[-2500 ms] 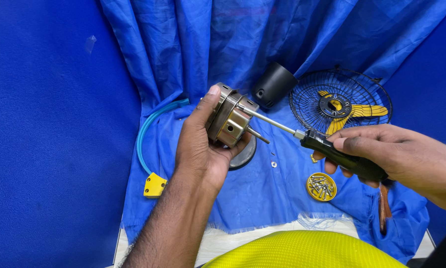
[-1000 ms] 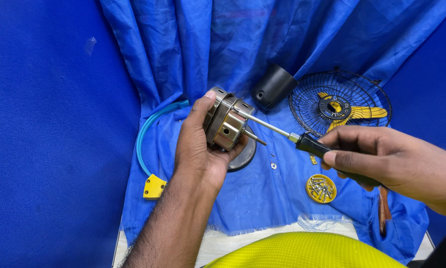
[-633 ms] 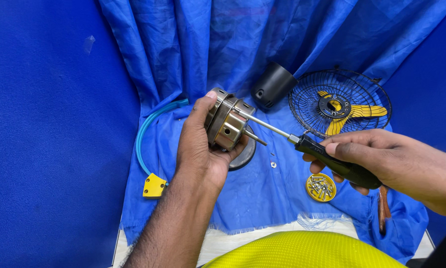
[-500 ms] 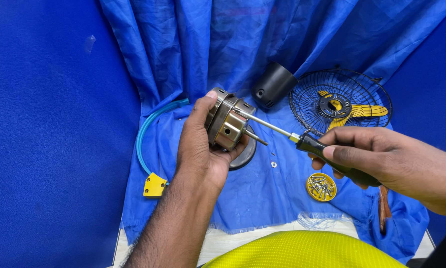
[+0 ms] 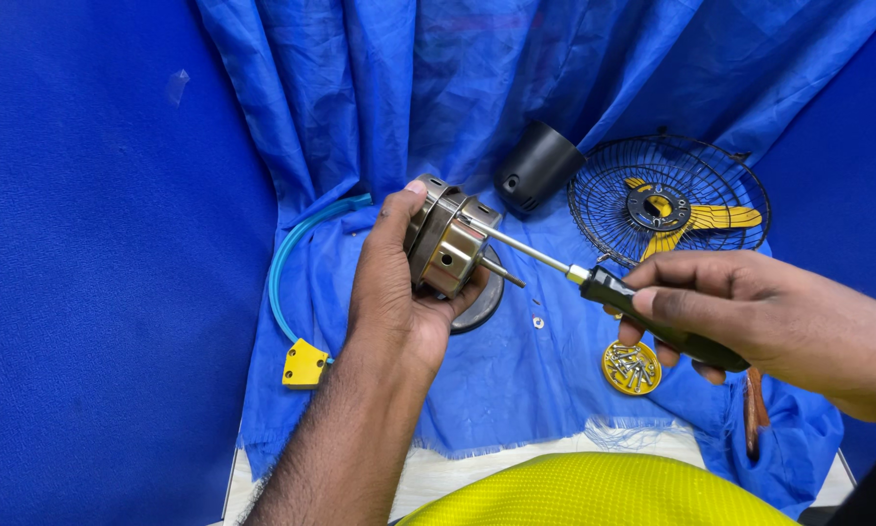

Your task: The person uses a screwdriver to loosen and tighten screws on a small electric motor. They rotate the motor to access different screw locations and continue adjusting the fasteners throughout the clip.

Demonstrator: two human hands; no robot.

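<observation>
A small metal fan motor is held off the blue cloth in the left hand, fingers wrapped round its back and thumb along its near side, so that its face and shaft are turned toward the tool. A black-handled screwdriver is gripped by the closed fingers of the right hand, its tip set against the motor's face just beyond the left fingertips. Loose screws are kept in a yellow dish; a wire fan guard lies well apart.
</observation>
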